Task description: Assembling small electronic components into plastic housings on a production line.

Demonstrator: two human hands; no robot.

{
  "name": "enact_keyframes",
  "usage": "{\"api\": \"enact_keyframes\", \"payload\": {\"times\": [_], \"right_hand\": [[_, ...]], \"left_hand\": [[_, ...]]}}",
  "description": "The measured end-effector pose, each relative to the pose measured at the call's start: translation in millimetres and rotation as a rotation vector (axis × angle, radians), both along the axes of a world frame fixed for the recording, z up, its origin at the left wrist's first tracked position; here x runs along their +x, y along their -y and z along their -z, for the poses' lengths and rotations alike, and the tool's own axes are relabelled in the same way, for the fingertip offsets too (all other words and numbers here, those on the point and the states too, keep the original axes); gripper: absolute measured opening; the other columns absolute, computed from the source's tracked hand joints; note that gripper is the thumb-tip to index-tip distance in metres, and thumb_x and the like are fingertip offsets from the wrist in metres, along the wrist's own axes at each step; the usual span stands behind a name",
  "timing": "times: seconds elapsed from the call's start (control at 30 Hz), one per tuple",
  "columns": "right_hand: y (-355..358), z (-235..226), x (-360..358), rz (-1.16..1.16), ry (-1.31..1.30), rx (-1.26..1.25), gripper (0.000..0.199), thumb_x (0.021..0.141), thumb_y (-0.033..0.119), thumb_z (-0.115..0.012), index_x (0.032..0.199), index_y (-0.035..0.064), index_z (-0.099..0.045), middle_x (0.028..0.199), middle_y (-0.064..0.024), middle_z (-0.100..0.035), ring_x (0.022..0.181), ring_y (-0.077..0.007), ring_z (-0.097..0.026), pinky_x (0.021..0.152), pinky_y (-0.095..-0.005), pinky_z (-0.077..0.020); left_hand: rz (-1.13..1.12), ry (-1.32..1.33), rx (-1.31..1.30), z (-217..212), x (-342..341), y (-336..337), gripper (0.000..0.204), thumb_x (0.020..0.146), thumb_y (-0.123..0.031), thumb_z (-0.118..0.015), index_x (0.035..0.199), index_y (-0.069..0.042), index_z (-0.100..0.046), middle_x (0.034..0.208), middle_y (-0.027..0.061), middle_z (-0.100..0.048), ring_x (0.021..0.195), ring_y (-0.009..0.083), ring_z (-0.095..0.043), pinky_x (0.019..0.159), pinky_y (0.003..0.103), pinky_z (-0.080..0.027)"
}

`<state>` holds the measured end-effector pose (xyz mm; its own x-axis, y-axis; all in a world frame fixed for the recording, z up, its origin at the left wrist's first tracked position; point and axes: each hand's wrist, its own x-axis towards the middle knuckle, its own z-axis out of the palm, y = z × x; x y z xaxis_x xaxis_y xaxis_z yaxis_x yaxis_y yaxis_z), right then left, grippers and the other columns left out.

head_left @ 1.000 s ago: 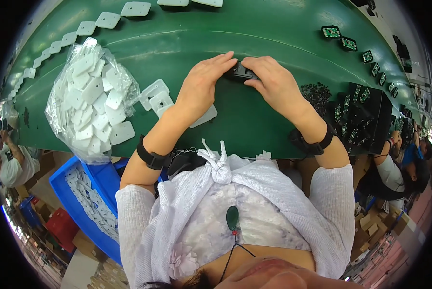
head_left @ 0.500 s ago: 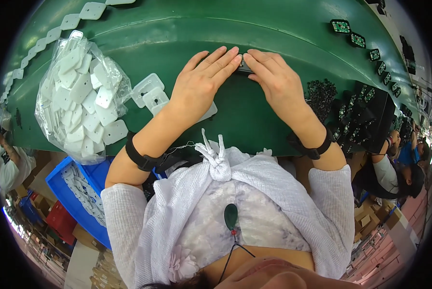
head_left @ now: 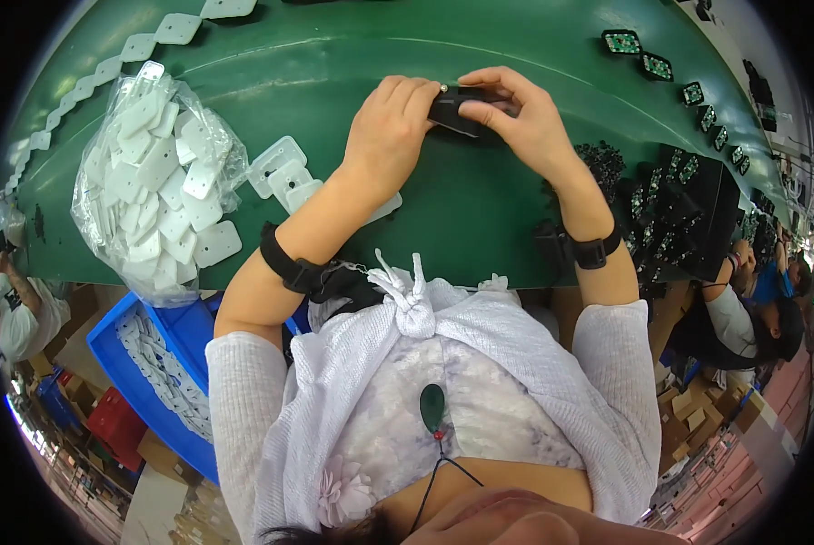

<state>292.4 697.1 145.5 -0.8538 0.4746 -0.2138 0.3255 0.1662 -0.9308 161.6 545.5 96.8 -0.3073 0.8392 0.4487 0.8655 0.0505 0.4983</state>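
Between my two hands, above the green table, is a black rectangular casing with its near edge tilted into view. My left hand is closed at the casing's left end, its fingers curled and the fingertips partly hidden. A small shiny spot shows beside that index finger. Thumb and bent fingers of my right hand grip the casing from the right. White rounded plates with holes lie flat near my left forearm, partly covered by it.
A clear bag of white plates lies on the left, above a blue bin. At right are a pile of small black parts, a black box and circuit boards in black housings. Other people sit at both sides.
My hands were flat over the dark casing with fingers extended; now they curl round it and it is lifted and tilted. The right hand's thumb and fingers have parted around it.
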Motion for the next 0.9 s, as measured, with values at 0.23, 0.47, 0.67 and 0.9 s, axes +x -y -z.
{"api": "enact_keyframes", "payload": {"times": [0.23,0.47,0.67,0.9], "right_hand": [[23,-1,1,0.127,-0.297,-0.293,0.052,0.090,0.010,-0.069,0.136,0.0010,-0.046,0.123,-0.0115,-0.059,0.110,-0.0164,-0.056,0.097,-0.0290,-0.0441],[-22,-10,-61,0.060,-0.327,0.186,0.046,0.088,0.010,-0.068,0.133,0.0077,-0.059,0.103,-0.0046,-0.066,0.091,-0.0121,-0.060,0.083,-0.0273,-0.0492],[-95,-1,-120,-0.042,-0.148,0.350,0.026,0.083,0.011,-0.072,0.105,0.0013,-0.064,0.094,-0.0068,-0.066,0.085,-0.0145,-0.060,0.077,-0.0292,-0.0507],[-148,31,-155,-0.277,0.044,0.167,0.033,0.087,0.014,-0.070,0.116,0.0008,-0.065,0.098,-0.0043,-0.068,0.090,-0.0133,-0.061,0.078,-0.0295,-0.0514]], "left_hand": [[-0.094,1.049,-0.094,-31,10,2,0.030,0.089,-0.017,-0.071,0.108,0.004,-0.063,0.087,0.0040,-0.069,0.073,0.0096,-0.062,0.068,0.024,-0.051],[-0.134,0.999,0.005,-30,-2,3,0.035,0.090,-0.016,-0.068,0.119,0.002,-0.061,0.103,0.0069,-0.069,0.086,0.0113,-0.063,0.076,0.025,-0.051],[-0.330,0.661,0.111,-31,-37,56,0.028,0.087,-0.011,-0.068,0.115,-0.004,-0.065,0.100,0.0066,-0.067,0.077,0.0142,-0.061,0.066,0.027,-0.050],[-0.477,0.284,-0.092,-45,-39,122,0.018,0.087,-0.016,-0.070,0.098,-0.003,-0.064,0.082,0.0087,-0.058,0.070,0.0237,-0.056,0.062,0.034,-0.046]]}}
